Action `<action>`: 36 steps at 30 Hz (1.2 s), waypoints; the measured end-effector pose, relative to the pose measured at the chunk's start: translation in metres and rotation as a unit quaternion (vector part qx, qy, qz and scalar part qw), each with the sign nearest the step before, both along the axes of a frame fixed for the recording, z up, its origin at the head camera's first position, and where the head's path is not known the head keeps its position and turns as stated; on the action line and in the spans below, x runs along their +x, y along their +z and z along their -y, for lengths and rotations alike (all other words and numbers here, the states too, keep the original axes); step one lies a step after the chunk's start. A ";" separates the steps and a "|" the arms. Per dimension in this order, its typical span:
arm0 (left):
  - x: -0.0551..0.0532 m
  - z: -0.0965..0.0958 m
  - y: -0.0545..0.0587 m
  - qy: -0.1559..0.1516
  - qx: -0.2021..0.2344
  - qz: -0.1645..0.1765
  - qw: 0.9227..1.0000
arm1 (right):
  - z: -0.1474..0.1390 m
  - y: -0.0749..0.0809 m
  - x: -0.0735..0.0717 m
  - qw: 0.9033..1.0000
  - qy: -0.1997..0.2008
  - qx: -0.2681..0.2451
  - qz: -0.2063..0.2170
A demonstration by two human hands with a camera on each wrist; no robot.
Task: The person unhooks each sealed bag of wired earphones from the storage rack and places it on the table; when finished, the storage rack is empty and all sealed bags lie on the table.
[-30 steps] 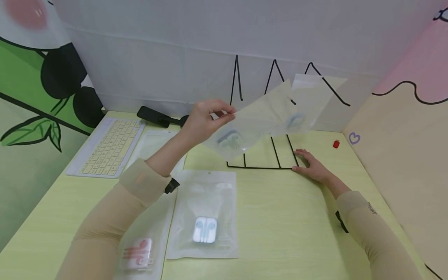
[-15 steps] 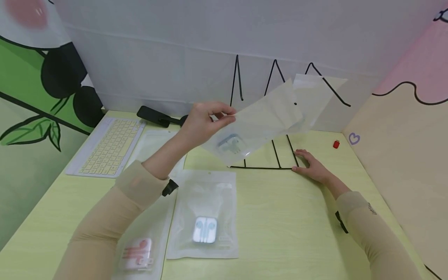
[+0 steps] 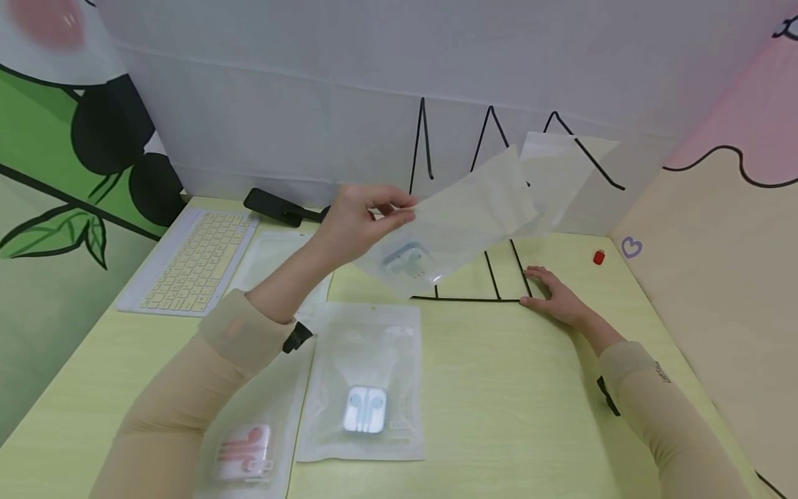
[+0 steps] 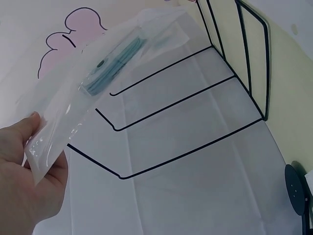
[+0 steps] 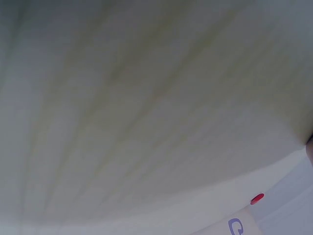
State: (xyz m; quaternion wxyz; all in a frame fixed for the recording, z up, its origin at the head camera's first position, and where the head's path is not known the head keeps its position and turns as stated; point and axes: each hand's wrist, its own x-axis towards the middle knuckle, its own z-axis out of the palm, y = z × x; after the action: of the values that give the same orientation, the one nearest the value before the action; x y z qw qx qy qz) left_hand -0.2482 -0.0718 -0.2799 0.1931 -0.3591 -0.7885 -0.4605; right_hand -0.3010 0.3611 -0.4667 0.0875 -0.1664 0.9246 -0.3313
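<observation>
My left hand pinches the edge of a translucent plastic bag holding a teal-and-white earphone case. The bag slants up to the right. Its upper end overlaps the middle prong of a black wire rack, and the prong's tip shows just past the edge. In the left wrist view, thumb and fingers clamp the bag's corner, with the teal case inside. Behind it, a second bag is at the rack's right prong. My right hand touches the rack's front right base corner, fingers extended.
Two flat bags lie in front, one with a white earphone case, one with a pink one. Left are a white keyboard, another bag and a black stand. A small red object sits back right.
The left hand has drifted slightly left and down with the bag. The bag's upper end now covers more of the middle prong, whose end showed earlier. The right hand stays still.
</observation>
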 end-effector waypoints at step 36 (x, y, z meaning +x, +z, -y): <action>0.027 0.037 -0.049 -0.033 -0.102 0.101 0.989 | 0.005 0.006 0.004 1.000 -0.006 -0.017 0.019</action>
State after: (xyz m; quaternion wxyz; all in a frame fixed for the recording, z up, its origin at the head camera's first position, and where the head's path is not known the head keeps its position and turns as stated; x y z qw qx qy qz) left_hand -0.2215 -0.1091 -0.3287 0.0597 -0.3548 -0.8343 -0.4177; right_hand -0.2968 0.3565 -0.4611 0.1001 -0.1555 0.9182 -0.3504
